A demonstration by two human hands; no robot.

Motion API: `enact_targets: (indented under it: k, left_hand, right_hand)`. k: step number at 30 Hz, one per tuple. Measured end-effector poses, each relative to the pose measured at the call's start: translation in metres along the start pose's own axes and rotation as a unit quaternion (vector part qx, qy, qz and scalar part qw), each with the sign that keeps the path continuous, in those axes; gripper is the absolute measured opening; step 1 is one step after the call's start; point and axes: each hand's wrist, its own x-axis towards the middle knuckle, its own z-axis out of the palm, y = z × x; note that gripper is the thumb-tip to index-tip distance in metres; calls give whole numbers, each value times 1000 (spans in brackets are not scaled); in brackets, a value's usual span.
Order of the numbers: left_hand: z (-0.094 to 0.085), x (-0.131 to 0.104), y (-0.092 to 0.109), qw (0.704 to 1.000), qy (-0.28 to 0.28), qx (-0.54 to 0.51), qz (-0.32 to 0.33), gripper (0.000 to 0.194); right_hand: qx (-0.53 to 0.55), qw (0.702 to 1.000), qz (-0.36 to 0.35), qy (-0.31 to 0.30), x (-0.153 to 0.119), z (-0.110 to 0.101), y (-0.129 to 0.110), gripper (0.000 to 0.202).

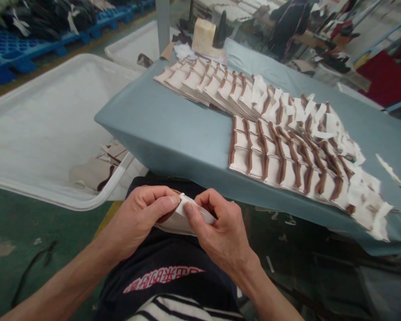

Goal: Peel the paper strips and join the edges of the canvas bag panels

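Over my lap, both hands pinch one off-white fabric piece with a brown edge. My left hand grips its upper edge between thumb and fingers. Beside it, my right hand pinches a white strip at the same edge, the thumb pressed against it. The two thumbs almost meet. Much of the piece is hidden behind my fingers. On the table, a row of similar cream pieces with brown edges lies overlapped. A second overlapped row lies behind it, with white strips sticking up at its right part.
A blue-grey covered table spans the front, its corner pointing left. At left stands a large white bin with a few fabric pieces inside. A cream block sits at the table's back. Blue pallets hold dark bundles at upper left.
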Motion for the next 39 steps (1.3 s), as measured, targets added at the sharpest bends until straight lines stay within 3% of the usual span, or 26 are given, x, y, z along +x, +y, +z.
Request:
enact_targets:
  k: [6,15,27,32,39]
  left_hand:
    - [2,1,6,999,16,-18,-24,31]
    - [2,2,5,999,16,-12,-25,32]
    - [0,2,5,1000,13,27,-6,37]
    - [-2,-3,6,997,3,75,-13,25]
    - [13,-14,0,983,79,163,19,27]
  right_hand:
    - [42,997,46,-36,1,3,0,26]
    - [17,999,33,-34,-1,7,7,27]
    - [34,993,56,-96,7,1,19,27]
    - [52,993,53,-94,6,1,21,27]
    - [115,986,73,-92,4,7,24,30]
